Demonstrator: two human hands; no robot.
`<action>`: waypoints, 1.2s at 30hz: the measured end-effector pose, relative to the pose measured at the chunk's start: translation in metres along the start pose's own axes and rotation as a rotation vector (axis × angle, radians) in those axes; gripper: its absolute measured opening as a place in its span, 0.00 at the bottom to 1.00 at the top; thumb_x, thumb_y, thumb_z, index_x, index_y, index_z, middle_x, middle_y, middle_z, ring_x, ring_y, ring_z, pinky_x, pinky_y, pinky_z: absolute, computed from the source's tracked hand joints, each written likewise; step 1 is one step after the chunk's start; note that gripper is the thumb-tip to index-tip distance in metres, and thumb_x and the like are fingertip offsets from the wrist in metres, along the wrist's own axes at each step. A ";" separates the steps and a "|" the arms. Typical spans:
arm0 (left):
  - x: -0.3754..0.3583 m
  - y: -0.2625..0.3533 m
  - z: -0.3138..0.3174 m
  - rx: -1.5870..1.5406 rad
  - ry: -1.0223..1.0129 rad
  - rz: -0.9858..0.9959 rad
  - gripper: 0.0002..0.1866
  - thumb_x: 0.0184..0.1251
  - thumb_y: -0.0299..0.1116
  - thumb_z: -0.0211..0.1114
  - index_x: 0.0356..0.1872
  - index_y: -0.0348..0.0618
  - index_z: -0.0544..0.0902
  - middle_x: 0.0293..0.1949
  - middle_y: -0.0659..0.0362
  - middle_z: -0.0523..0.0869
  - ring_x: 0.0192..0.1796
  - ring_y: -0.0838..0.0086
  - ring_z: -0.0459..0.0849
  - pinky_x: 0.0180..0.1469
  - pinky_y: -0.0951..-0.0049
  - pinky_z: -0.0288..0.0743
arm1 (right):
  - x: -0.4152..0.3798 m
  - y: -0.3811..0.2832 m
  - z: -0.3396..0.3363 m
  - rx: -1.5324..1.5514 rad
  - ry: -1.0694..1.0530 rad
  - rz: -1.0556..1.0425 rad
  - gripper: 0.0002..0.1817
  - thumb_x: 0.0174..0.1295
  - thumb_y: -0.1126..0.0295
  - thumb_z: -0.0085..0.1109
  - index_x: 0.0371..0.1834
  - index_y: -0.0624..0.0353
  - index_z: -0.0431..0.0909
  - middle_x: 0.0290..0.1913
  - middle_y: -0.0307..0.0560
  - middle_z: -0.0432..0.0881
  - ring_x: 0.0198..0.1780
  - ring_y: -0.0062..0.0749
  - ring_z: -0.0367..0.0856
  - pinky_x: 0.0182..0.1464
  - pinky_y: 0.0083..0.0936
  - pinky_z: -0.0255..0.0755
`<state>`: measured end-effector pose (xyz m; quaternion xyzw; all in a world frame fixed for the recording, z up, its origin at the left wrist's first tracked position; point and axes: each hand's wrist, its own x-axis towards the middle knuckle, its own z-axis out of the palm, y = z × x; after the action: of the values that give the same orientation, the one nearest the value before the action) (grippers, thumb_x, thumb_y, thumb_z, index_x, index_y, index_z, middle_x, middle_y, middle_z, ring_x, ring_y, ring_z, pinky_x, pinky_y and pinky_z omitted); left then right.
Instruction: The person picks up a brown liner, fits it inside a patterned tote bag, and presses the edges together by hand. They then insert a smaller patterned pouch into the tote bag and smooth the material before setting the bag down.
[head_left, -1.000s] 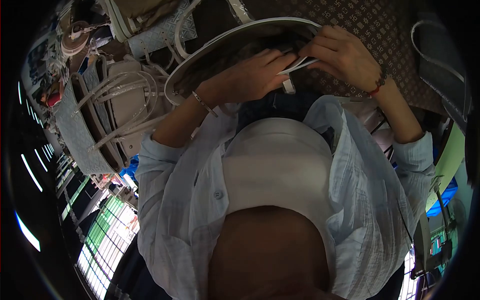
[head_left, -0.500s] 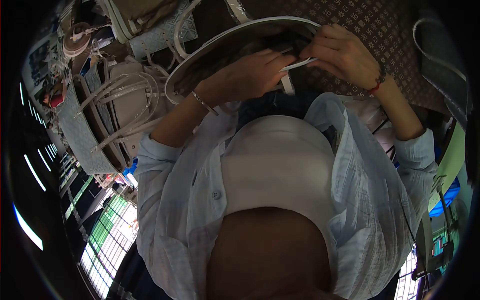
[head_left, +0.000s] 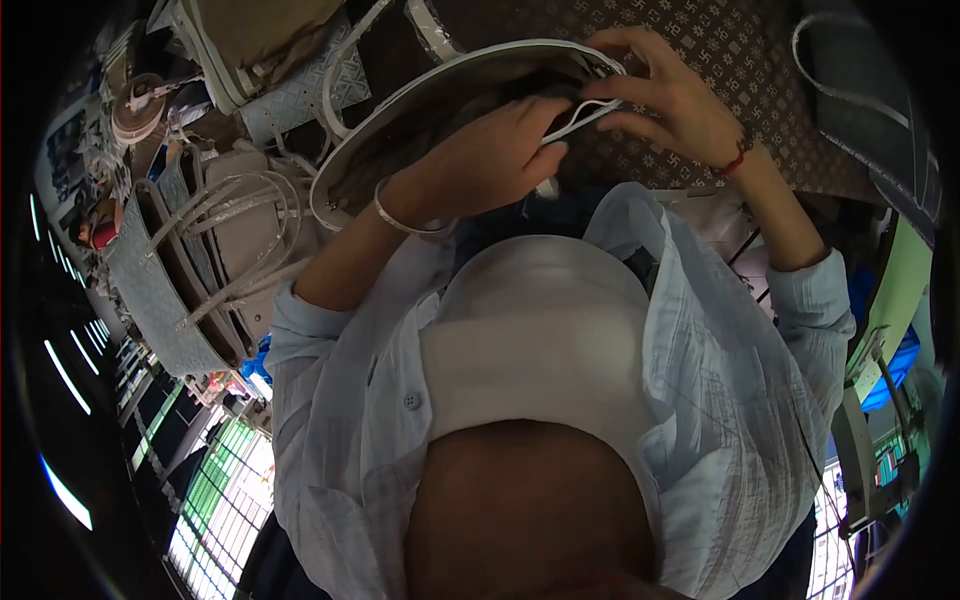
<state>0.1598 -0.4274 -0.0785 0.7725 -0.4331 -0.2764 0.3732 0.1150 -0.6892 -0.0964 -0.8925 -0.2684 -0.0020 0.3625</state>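
Note:
An opened handbag with a pale rim and dark inside lies in front of me. My left hand is closed on its near edge, with the fingertips inside the opening. At the right end of the mouth, my right hand has its fingers bent around the rim, one finger over the far edge and the thumb by the near edge. Between the two hands a looped white edge strip shows. A pale handle wrapped in clear film rises from the far side.
Left of me lie several pale bags with wrapped handles. A roll of tape or strip and stacked brown-and-cream pieces are farther back. Brown patterned cloth covers the surface ahead. A dark grey bag is at the right.
My right hand's fingers have spread from a tight pinch, with the index finger now lifted along the rim. My left hand has shifted slightly left. The near edge now shows a loop.

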 end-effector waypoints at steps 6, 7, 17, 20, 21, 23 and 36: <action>0.017 -0.004 0.021 0.159 0.083 0.082 0.16 0.73 0.35 0.64 0.53 0.33 0.78 0.40 0.44 0.85 0.44 0.50 0.85 0.48 0.57 0.80 | -0.004 0.011 0.009 -0.001 0.029 -0.066 0.16 0.58 0.66 0.73 0.49 0.57 0.88 0.69 0.50 0.73 0.69 0.45 0.73 0.63 0.37 0.77; 0.018 -0.003 0.023 0.155 0.077 0.082 0.16 0.73 0.35 0.64 0.53 0.33 0.78 0.40 0.44 0.85 0.44 0.50 0.85 0.48 0.57 0.80 | -0.005 0.013 0.010 0.002 0.030 -0.060 0.16 0.58 0.66 0.73 0.49 0.57 0.88 0.69 0.50 0.73 0.69 0.45 0.73 0.63 0.37 0.77; 0.017 -0.003 0.024 0.236 0.131 0.097 0.09 0.70 0.30 0.65 0.45 0.35 0.80 0.38 0.48 0.85 0.41 0.52 0.84 0.44 0.58 0.79 | -0.003 0.019 0.015 0.152 0.058 -0.062 0.13 0.59 0.66 0.72 0.45 0.58 0.89 0.68 0.50 0.75 0.67 0.44 0.75 0.62 0.36 0.77; 0.019 -0.002 0.024 0.212 0.141 0.106 0.08 0.70 0.29 0.66 0.44 0.36 0.80 0.37 0.49 0.85 0.40 0.53 0.84 0.43 0.59 0.79 | -0.004 0.021 0.016 0.181 0.059 -0.079 0.12 0.60 0.66 0.71 0.45 0.58 0.89 0.67 0.50 0.75 0.66 0.44 0.75 0.62 0.36 0.77; 0.019 -0.001 0.023 0.194 0.150 0.112 0.08 0.69 0.29 0.66 0.44 0.36 0.81 0.36 0.49 0.85 0.40 0.54 0.84 0.42 0.59 0.79 | -0.005 0.021 0.017 0.209 0.059 -0.087 0.12 0.60 0.67 0.71 0.45 0.58 0.89 0.67 0.50 0.75 0.66 0.44 0.76 0.61 0.36 0.77; 0.019 0.001 0.022 0.206 0.128 0.102 0.08 0.69 0.29 0.66 0.44 0.36 0.81 0.36 0.50 0.85 0.40 0.54 0.84 0.42 0.59 0.79 | -0.008 0.024 0.019 0.182 0.047 -0.097 0.12 0.61 0.67 0.71 0.45 0.59 0.88 0.67 0.50 0.76 0.66 0.44 0.75 0.61 0.37 0.77; 0.020 0.012 0.014 0.111 0.072 -0.002 0.18 0.73 0.30 0.64 0.61 0.38 0.78 0.44 0.45 0.87 0.45 0.50 0.86 0.46 0.60 0.80 | -0.031 0.015 0.038 0.593 0.417 0.131 0.33 0.57 0.75 0.77 0.66 0.59 0.71 0.69 0.53 0.75 0.64 0.34 0.80 0.62 0.30 0.78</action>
<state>0.1535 -0.4537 -0.0787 0.8018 -0.4334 -0.2244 0.3447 0.0886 -0.6881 -0.1396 -0.7444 -0.1200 -0.0828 0.6517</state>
